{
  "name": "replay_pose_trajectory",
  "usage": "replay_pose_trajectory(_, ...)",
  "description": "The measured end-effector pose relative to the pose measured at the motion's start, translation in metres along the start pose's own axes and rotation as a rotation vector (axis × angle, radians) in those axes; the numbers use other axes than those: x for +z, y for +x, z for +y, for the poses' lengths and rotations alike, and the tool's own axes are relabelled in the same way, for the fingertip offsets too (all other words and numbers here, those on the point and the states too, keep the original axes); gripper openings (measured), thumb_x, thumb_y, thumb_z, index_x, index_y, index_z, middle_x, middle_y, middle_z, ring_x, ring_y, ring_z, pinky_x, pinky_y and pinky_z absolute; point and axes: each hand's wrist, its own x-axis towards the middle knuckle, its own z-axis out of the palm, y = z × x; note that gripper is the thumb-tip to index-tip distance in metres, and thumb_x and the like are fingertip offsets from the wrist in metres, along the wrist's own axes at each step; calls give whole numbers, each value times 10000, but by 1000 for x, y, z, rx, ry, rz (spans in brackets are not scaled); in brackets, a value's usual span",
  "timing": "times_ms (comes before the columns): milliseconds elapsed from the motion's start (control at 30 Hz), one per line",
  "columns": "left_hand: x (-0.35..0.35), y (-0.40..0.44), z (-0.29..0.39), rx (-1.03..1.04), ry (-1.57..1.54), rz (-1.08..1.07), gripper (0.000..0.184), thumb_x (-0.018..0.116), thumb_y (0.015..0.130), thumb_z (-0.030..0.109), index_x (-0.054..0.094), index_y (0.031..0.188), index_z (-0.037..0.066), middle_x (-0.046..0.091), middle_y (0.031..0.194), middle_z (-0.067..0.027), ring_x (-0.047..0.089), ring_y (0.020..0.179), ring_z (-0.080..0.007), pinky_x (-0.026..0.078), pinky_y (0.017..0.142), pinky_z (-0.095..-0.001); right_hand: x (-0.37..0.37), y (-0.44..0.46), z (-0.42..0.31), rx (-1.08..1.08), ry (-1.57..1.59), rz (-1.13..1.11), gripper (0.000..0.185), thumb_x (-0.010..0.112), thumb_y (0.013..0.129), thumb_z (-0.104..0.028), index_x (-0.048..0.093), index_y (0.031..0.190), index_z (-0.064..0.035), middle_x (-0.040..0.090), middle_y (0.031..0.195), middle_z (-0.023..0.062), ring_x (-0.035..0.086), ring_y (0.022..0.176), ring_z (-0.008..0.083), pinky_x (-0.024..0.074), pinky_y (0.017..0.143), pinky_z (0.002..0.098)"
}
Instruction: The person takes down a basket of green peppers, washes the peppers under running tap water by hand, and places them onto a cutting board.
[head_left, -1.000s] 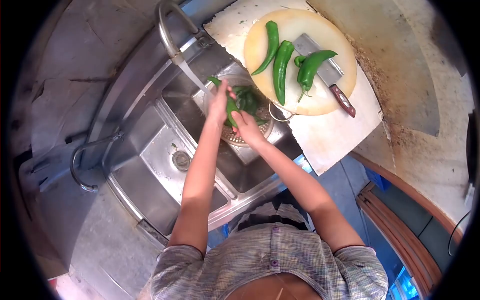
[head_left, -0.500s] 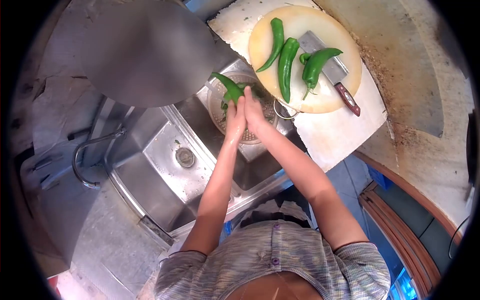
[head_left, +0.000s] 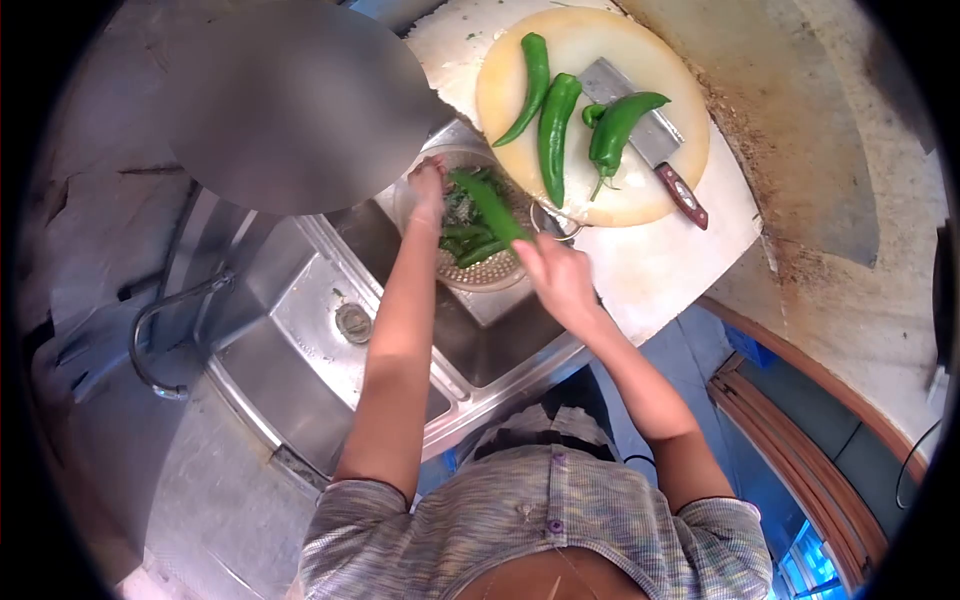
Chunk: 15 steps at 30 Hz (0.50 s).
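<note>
My right hand grips one end of a long green pepper, which is smeared by motion and slants over the colander. My left hand is at the colander's left edge, its fingers blurred and partly hidden. Below the hands a round perforated colander sits in the right sink basin, with several green peppers in it. On the round cutting board lie a curved pepper, a straighter one and a bent one, the last over the blade of a cleaver.
The left sink basin has a drain. A curved metal tube stands at its left. A grey blurred disc covers the upper left, hiding the tap. The cutting board rests on a pale board right of the sink.
My hands, together on the pepper half a second ago, are now apart. The right has moved rightwards with the pepper, the left up and leftwards. The grey disc appeared after the first frame.
</note>
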Motion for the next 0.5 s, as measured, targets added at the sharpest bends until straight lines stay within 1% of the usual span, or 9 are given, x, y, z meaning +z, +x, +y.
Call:
replay_pose_trajectory(33, -5, 15, -15, 184, 317, 28, 275, 484, 851, 260, 595, 977, 43, 567, 741, -78, 517, 649, -206, 431, 630, -303, -20, -2, 4, 3, 39, 90, 305, 565, 842, -300, 529, 731, -18, 547, 597, 189, 560, 561, 347, 428, 491, 418)
replay_pose_trajectory(100, -21, 63, -72, 565, 949, 90, 385, 494, 838, 356, 588, 996, 18, 615, 896, -138, 573, 816, -307, 445, 735, -389, -50, -1, 21, -31, -22, 288, 255, 605, 816, -255, 542, 781, -11, 545, 618, 174, 550, 558, 335, 433, 509, 399)
replay_pose_trajectory(167, -32, 79, -102, 458, 1248, 121, 504, 515, 803, 372, 490, 1154, 12, 549, 1104, -214, 475, 1066, -393, 373, 901, -453, -70, 9, 39, -34, -89, 429, 254, 610, 811, -231, 550, 902, -1, 543, 702, 155, 556, 624, 315, 436, 543, 376)
replay_pose_trajectory(233, -30, 75, -110, 427, 1232, 82, 530, 524, 790, 373, 469, 1172, 10, 520, 1133, -217, 464, 1079, -389, 366, 912, -451, -79, 24, 53, -43, -193, 430, 298, 613, 803, -202, 530, 1009, -4, 530, 796, 142, 561, 703, 308, 446, 587, 372)
replay_pose_trajectory(267, -32, 71, -114, 408, 1230, 65, 543, 528, 784, 373, 458, 1181, 10, 505, 1147, -219, 458, 1086, -387, 363, 918, -449, -80, 27, 58, -20, -195, 368, 326, 603, 800, -160, 505, 1073, -11, 510, 849, 136, 555, 733, 308, 455, 608, 375)
replay_pose_trajectory(367, -49, 61, -118, 339, 1236, 31, 587, 541, 765, 375, 426, 1209, 7, 462, 1190, -224, 440, 1106, -381, 353, 935, -446, -74, 28, 67, -23, -163, 331, 329, 587, 796, -126, 503, 1091, -8, 505, 891, 145, 551, 743, 311, 460, 628, 374)
replay_pose_trajectory(400, -46, 49, -105, 259, 1304, -4, 582, 548, 762, 369, 430, 1202, 7, 469, 1176, -228, 449, 1098, -375, 359, 926, -447, -74, 26, 62, 3, -144, 311, 313, 568, 797, -96, 508, 1090, -3, 499, 916, 152, 550, 755, 306, 458, 630, 364)
replay_pose_trajectory(467, -29, 12, -62, 98, 1430, -77, 572, 563, 757, 359, 438, 1188, 5, 484, 1147, -235, 467, 1082, -363, 370, 909, -449, -68, 21, 56, -7, -100, 351, 290, 563, 798, -88, 520, 1070, 2, 505, 902, 148, 550, 754, 301, 457, 630, 359)
replay_pose_trajectory(500, -40, 47, -93, 117, 1413, -85, 559, 566, 761, 355, 447, 1174, -2, 496, 1125, -237, 483, 1060, -351, 378, 899, -444, -66, 18, 53, -14, -79, 373, 279, 560, 798, -83, 526, 1060, 4, 508, 895, 146, 551, 754, 298, 457, 629, 356)
